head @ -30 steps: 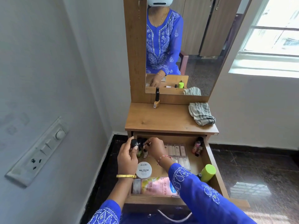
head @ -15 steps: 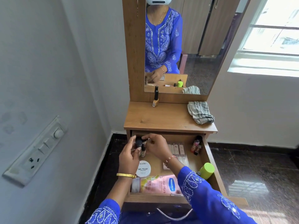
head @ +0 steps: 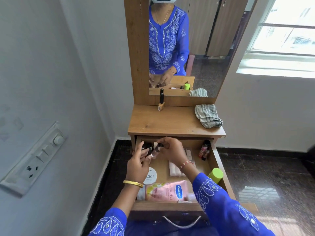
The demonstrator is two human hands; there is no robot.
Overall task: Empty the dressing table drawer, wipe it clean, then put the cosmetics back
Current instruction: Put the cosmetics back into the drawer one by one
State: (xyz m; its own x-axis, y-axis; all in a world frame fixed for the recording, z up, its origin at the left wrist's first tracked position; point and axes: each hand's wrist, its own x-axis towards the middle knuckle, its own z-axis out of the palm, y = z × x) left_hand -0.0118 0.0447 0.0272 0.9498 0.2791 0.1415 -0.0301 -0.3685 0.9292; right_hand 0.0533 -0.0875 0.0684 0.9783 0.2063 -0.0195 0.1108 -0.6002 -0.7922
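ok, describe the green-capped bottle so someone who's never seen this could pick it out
Start at the open drawer under the dressing table top. Look along its right wall, toward the front end, just past the right sleeve. The bottle there has a bright lime-green cap, the only green thing in the drawer.

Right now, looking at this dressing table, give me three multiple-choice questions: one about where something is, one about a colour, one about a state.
1. Where does the striped cloth lie?
A. in the drawer
B. on the tabletop, right side
C. on the floor

2. What colour is the cap of the bottle by the drawer's right wall?
A. lime green
B. red
C. black

3. How is the drawer?
A. shut
B. pulled out and bare
C. pulled out with cosmetics inside

Answers:
1 B: the cloth sits crumpled on the wooden top near its right edge.
2 A: the cap is bright lime green.
3 C: the pink lotion tube, the round white nail polish tub and other items lie inside.
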